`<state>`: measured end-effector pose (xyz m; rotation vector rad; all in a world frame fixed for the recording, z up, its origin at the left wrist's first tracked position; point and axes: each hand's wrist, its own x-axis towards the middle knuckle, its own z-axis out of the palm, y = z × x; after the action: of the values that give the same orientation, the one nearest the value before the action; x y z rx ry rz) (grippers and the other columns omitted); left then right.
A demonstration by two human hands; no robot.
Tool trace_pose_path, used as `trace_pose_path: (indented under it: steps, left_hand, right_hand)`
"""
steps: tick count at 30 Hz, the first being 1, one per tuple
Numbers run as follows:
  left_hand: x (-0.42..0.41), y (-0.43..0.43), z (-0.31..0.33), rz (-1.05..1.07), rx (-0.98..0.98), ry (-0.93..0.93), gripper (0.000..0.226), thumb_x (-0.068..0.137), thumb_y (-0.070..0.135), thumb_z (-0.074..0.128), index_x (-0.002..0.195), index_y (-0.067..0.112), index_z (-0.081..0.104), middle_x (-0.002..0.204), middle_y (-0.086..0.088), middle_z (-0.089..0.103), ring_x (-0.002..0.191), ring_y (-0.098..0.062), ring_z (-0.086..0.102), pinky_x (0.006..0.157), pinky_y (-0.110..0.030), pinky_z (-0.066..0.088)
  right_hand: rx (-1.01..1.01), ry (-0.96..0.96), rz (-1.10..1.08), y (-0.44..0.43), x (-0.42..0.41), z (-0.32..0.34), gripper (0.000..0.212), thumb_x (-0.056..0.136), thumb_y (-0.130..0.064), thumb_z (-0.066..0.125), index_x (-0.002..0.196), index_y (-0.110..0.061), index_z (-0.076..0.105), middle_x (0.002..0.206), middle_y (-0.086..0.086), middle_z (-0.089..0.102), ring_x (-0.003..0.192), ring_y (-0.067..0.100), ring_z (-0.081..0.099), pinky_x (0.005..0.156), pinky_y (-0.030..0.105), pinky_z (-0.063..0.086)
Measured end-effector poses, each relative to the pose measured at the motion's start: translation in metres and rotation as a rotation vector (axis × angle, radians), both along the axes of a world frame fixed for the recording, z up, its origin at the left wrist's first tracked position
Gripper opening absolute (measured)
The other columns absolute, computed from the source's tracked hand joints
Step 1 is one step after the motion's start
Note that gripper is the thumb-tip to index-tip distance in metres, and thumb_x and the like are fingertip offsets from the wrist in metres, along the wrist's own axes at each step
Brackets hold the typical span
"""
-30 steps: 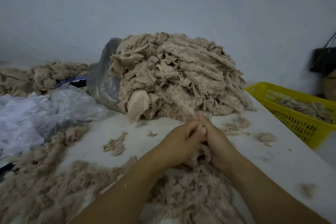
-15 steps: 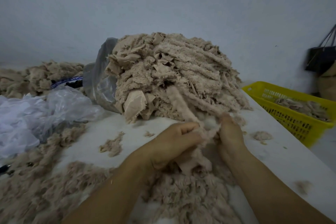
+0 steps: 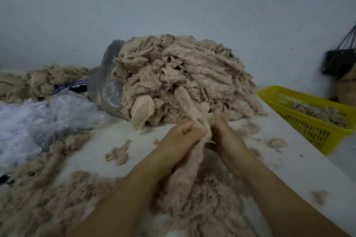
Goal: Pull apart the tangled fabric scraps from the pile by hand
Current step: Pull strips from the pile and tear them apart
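Pile of fabric scraps [image 3: 183,75], beige-tan throughout; held scrap [image 3: 192,161], paler pinkish beige; table [image 3: 289,169], white; basket [image 3: 308,132], bright yellow with a grid of slots; plastic sheet [image 3: 28,121], translucent white; wall [image 3: 173,5], pale blue-grey; hanging bag [image 3: 337,61], black

- The left hand [image 3: 178,141] is bare, with skin showing from the fingers to the wrist.
- The right hand [image 3: 226,137] is bare as well; its fingertips are smeared by blur, so the nails cannot be made out.
- The left forearm [image 3: 123,198] is unsleeved down to the bottom edge of the view, with one small pale fleck [image 3: 119,191] on it.
- The right forearm [image 3: 281,190] is unsleeved too, slender and smooth.
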<state>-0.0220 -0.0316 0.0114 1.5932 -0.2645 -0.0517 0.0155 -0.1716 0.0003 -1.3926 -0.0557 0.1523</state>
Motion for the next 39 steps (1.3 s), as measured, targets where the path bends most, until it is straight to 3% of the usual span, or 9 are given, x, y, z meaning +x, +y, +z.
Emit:
trace_pose_path:
  steps: [2, 7, 10, 13, 21, 24, 29, 32, 39]
  left_hand:
    - [-0.003, -0.007, -0.001, -0.118, 0.289, -0.058, 0.042, 0.095, 0.023, 0.062, 0.055, 0.031, 0.053, 0.055, 0.016, 0.047, 0.051, -0.001, 0.043, 0.052, -0.016, 0.036]
    - [0.0, -0.002, -0.004, -0.431, 0.46, -0.022, 0.041, 0.09, 0.027, 0.063, 0.056, 0.03, 0.04, 0.054, 0.016, 0.036, 0.049, 0.0, 0.032, 0.049, -0.016, 0.029]
    - [0.006, 0.002, -0.007, -0.188, 0.239, 0.071, 0.03, 0.085, 0.052, 0.07, 0.072, 0.025, 0.071, 0.071, 0.009, 0.069, 0.066, -0.007, 0.062, 0.063, -0.018, 0.048]
    - [0.018, 0.007, -0.009, 0.114, -0.066, 0.201, 0.044, 0.091, 0.058, 0.058, 0.087, 0.019, 0.078, 0.085, 0.001, 0.078, 0.083, -0.013, 0.074, 0.069, -0.022, 0.056]
    - [0.037, 0.026, -0.008, 0.178, -0.936, 0.558, 0.027, 0.106, 0.022, 0.042, 0.089, 0.006, 0.056, 0.053, 0.004, 0.045, 0.034, -0.004, 0.036, 0.036, -0.014, 0.033]
    - [0.031, 0.022, 0.0, 0.198, -0.643, 0.356, 0.031, 0.108, 0.025, 0.037, 0.09, 0.009, 0.056, 0.048, 0.008, 0.037, 0.033, -0.003, 0.026, 0.032, -0.014, 0.022]
    - [0.015, 0.004, 0.002, 0.1, -0.031, 0.051, 0.034, 0.105, 0.022, 0.044, 0.075, 0.013, 0.056, 0.048, 0.011, 0.037, 0.041, -0.004, 0.032, 0.039, -0.013, 0.029]
    - [0.008, -0.001, 0.007, 0.056, 0.082, -0.007, 0.039, 0.102, 0.018, 0.044, 0.066, 0.015, 0.058, 0.045, 0.013, 0.042, 0.04, 0.0, 0.039, 0.042, -0.011, 0.032]
    - [-0.005, -0.015, -0.005, -0.19, 0.468, -0.162, 0.04, 0.1, 0.043, 0.045, 0.066, 0.035, 0.064, 0.062, 0.013, 0.062, 0.058, -0.004, 0.055, 0.06, -0.02, 0.048]
  right_hand:
    - [-0.019, 0.126, 0.114, 0.004, -0.003, 0.002, 0.039, 0.1, -0.041, 0.048, 0.109, -0.013, 0.073, 0.106, 0.013, 0.072, 0.099, 0.026, 0.067, 0.065, 0.013, 0.05]
    - [0.082, 0.115, 0.17, -0.01, -0.004, -0.003, 0.035, 0.096, -0.043, 0.056, 0.073, -0.019, 0.064, 0.073, -0.003, 0.066, 0.059, 0.008, 0.063, 0.06, 0.026, 0.053]
    - [-0.153, -0.096, 0.018, -0.002, -0.003, -0.005, 0.032, 0.1, -0.044, 0.049, 0.091, -0.02, 0.069, 0.087, 0.011, 0.074, 0.083, 0.02, 0.07, 0.082, 0.038, 0.054]
    - [-0.573, -0.47, 0.127, 0.004, -0.01, -0.004, 0.046, 0.097, -0.053, 0.039, 0.068, -0.023, 0.058, 0.058, -0.008, 0.059, 0.054, -0.002, 0.051, 0.054, 0.015, 0.04]
    - [-0.739, -0.504, 0.663, 0.011, -0.018, -0.02, 0.051, 0.1, -0.056, 0.043, 0.068, -0.016, 0.037, 0.056, -0.01, 0.029, 0.05, 0.011, 0.026, 0.049, 0.022, 0.025]
    - [-0.674, -0.436, 0.52, 0.01, -0.017, -0.019, 0.067, 0.094, -0.067, 0.041, 0.082, -0.002, 0.05, 0.066, 0.008, 0.047, 0.059, 0.028, 0.042, 0.058, 0.037, 0.035]
    - [-0.207, -0.102, 0.209, 0.005, -0.005, -0.016, 0.037, 0.097, -0.042, 0.049, 0.073, -0.02, 0.067, 0.077, 0.004, 0.062, 0.077, 0.018, 0.059, 0.081, 0.04, 0.046]
    - [0.009, -0.007, 0.24, 0.002, -0.002, -0.014, 0.058, 0.094, -0.051, 0.05, 0.101, 0.005, 0.062, 0.097, 0.018, 0.062, 0.093, 0.027, 0.064, 0.098, 0.047, 0.05]
    - [0.07, 0.055, 0.073, -0.013, 0.004, -0.006, 0.03, 0.098, -0.024, 0.052, 0.073, -0.012, 0.065, 0.062, 0.007, 0.06, 0.053, 0.017, 0.058, 0.047, 0.027, 0.046]
